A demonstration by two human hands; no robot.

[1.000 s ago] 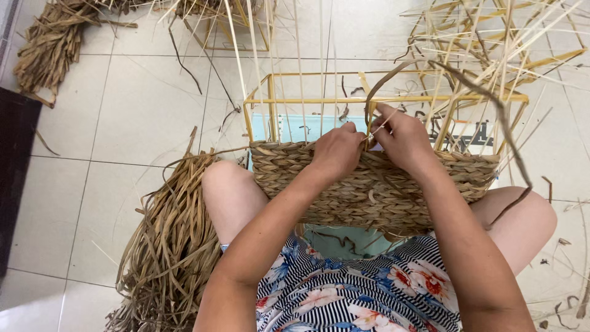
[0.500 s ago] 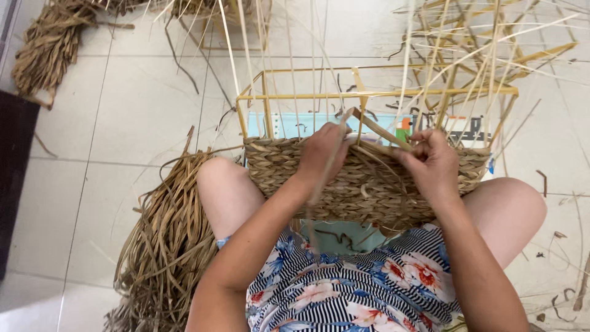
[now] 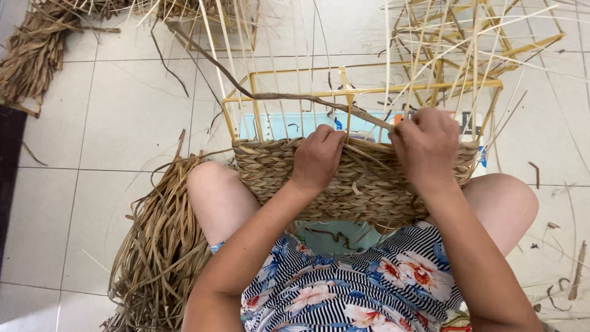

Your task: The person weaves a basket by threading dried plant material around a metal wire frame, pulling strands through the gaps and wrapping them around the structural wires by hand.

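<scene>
on the woven basket [image 3: 362,184], left hand [image 3: 316,157] presses; right hand [image 3: 425,144] pinches a fibre strand [image 3: 276,96]

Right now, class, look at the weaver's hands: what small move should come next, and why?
Probably draw the long strand snug and tuck it behind the next upright rib. The right hand pinches the strand at the woven edge, the left hand presses the weave down, and the strand trails loose to the left.

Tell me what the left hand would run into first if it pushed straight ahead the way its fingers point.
Most likely the yellow frame upright just past the woven band that the left hand rests on; depth is hard to judge, so it might slip between the thin upright stakes instead.
</scene>
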